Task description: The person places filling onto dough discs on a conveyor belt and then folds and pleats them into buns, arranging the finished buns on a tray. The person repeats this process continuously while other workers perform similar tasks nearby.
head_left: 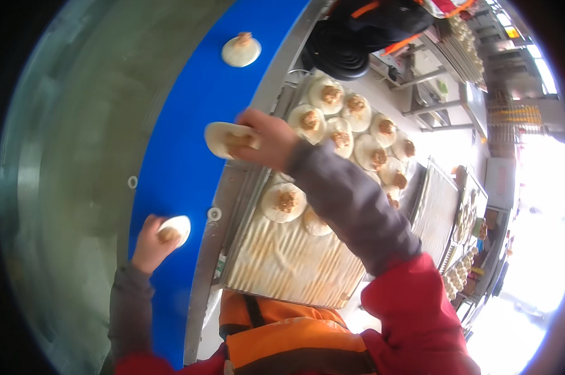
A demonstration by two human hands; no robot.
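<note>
My left hand [150,242] is closed on a small pale dough round [181,226] with a brown crumbly topping, over the blue conveyor belt [182,150]. Farther forward, my right hand [267,139] grips the edge of another topped dough round [218,139], held tilted at the belt's right side; the hand is slightly blurred. A third dough round [240,52] lies on the belt at the far end, its topping heaped toward one edge. To the right, under my right forearm, a lined baking tray [288,262] carries several topped dough rounds [285,202], crowded toward its far half.
A metal rail [198,306] runs between belt and tray, with a small white roller [214,214] on it. Beyond the tray are a black coiled hose [338,53] and dark bags. More trays [435,200] and racks stand to the right.
</note>
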